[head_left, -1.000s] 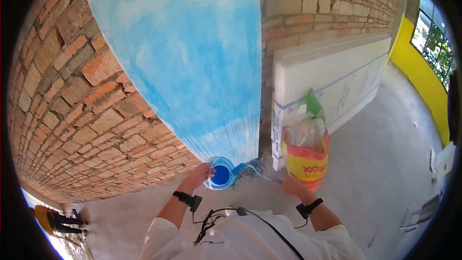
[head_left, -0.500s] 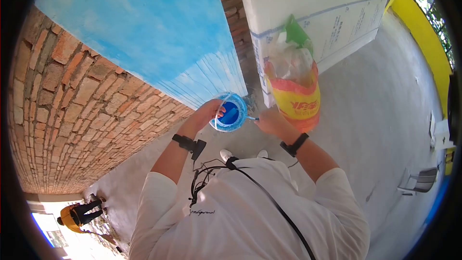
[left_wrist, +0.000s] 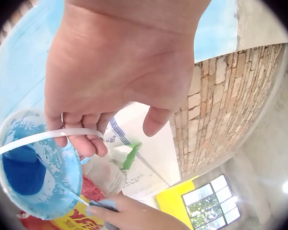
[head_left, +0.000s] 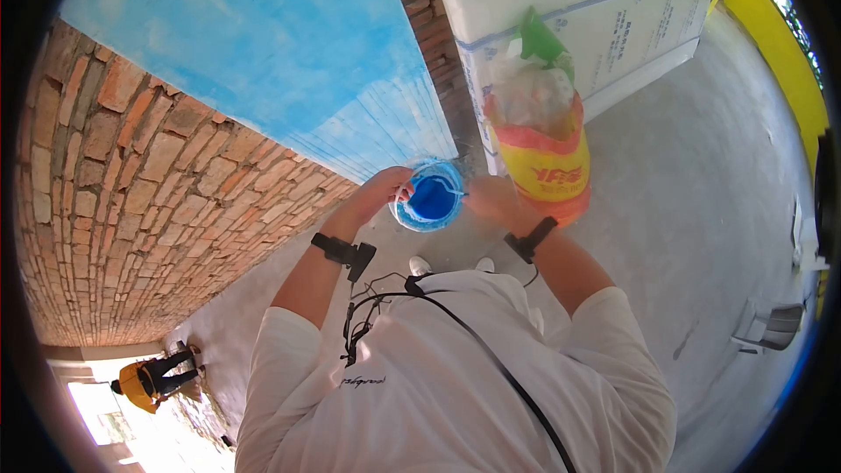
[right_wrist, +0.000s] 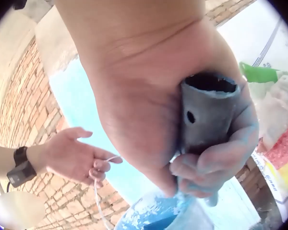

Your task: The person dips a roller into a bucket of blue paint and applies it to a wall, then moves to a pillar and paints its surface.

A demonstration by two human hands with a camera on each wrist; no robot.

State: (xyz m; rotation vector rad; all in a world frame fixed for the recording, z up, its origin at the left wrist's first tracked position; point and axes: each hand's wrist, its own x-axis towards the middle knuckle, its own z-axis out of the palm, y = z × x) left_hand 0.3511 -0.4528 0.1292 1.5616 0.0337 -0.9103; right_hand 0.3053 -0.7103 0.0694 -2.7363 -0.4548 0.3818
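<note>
A paint bucket [head_left: 420, 222], smeared white and light blue inside with dark blue paint at its bottom, hangs tilted from my left hand [head_left: 385, 188]. In the left wrist view, curled fingers of that hand hold the bucket's thin white handle [left_wrist: 43, 138], thumb apart. On the bucket's other side, my right hand [head_left: 495, 201] grips a paint roller by its grey hollow handle [right_wrist: 209, 115], fingers wrapped round it and stained blue. The roller's metal rod [left_wrist: 69, 189] reaches into the bucket, where its head is hard to make out against the paint.
A blue-painted wall section [head_left: 263, 44] stands ahead, beside bare brick [head_left: 158, 175]. White wrapped boards [head_left: 604, 26] lean at the right, with a red-and-yellow sack [head_left: 552, 171] before them. Far left, a person in yellow [head_left: 138, 385] bends over. A chair [head_left: 775, 326] stands far right.
The roller has moved from beside the bucket, at the wall's foot, to inside the bucket. My right hand has come closer to the bucket. The head view has tilted down.
</note>
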